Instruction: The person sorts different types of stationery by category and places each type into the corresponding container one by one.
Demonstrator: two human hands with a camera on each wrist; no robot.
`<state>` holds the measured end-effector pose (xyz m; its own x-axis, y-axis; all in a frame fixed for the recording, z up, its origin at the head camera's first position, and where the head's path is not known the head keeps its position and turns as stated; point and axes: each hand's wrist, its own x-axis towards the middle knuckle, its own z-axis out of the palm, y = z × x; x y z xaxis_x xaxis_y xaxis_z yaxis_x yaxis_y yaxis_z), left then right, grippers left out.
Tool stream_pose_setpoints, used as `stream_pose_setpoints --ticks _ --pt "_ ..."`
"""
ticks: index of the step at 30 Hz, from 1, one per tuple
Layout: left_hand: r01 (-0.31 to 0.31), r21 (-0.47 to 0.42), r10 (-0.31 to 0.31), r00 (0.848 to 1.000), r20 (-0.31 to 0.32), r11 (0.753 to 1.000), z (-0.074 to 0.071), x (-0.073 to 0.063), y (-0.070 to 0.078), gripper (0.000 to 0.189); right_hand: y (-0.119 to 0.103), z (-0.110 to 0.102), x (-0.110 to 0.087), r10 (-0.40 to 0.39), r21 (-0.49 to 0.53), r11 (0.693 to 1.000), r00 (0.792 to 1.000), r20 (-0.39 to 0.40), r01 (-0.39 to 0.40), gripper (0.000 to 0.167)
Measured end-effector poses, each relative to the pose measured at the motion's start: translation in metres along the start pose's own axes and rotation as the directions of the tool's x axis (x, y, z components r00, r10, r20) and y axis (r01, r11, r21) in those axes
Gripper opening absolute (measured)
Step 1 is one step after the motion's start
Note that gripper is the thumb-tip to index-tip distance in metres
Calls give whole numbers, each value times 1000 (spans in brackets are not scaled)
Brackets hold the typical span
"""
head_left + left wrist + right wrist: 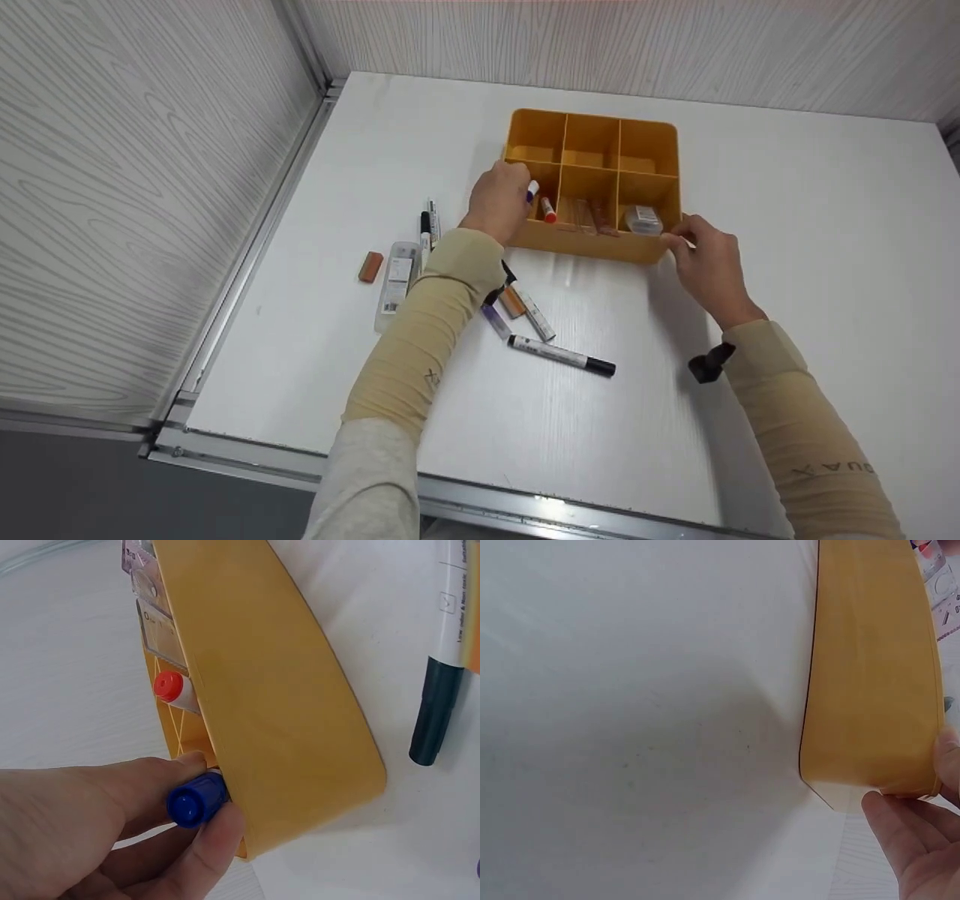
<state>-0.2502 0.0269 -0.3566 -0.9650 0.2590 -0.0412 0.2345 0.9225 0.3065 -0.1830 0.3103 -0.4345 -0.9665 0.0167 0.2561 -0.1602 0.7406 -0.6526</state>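
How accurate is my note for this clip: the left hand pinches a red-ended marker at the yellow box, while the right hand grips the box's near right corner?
One detail is off: the marker in the left hand has a blue end, not red, as the left wrist view shows. The right hand does grip the near right corner of the yellow box.

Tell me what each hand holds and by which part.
The left hand pinches a blue-capped marker by its cap; the right hand grips the yellow divided organizer at its near right corner.
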Motion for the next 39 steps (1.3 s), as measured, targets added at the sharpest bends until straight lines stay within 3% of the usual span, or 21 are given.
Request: stream_pose_setpoints --ticks 3,9,19,26,34,39 --pt "-9 20 10 999 -33 1000 2 3 3 23 0 -1 0 -2 -2 1000 1000 -1 2 29" --pt "14 -7 -15 999 -29 1000 7 9 9 21 1 -1 -2 -8 -10 1000 1000 -12 8 29" --pt "37 33 -34 996 -82 999 16 13 9 12 1 0 -4 -48 -24 999 998 -35 47 30" --pt "70 41 -67 995 -72 997 21 14 8 18 1 1 -3 -44 -15 999 999 -20 43 31" --pt "43 -13 -43 999 12 999 21 13 5 27 1 -1 -3 -26 -19 999 1000 -11 26 32" --pt "12 -6 -12 1000 -7 1000 18 10 0 31 3 0 -3 -22 -7 1000 1000 -10 22 31"
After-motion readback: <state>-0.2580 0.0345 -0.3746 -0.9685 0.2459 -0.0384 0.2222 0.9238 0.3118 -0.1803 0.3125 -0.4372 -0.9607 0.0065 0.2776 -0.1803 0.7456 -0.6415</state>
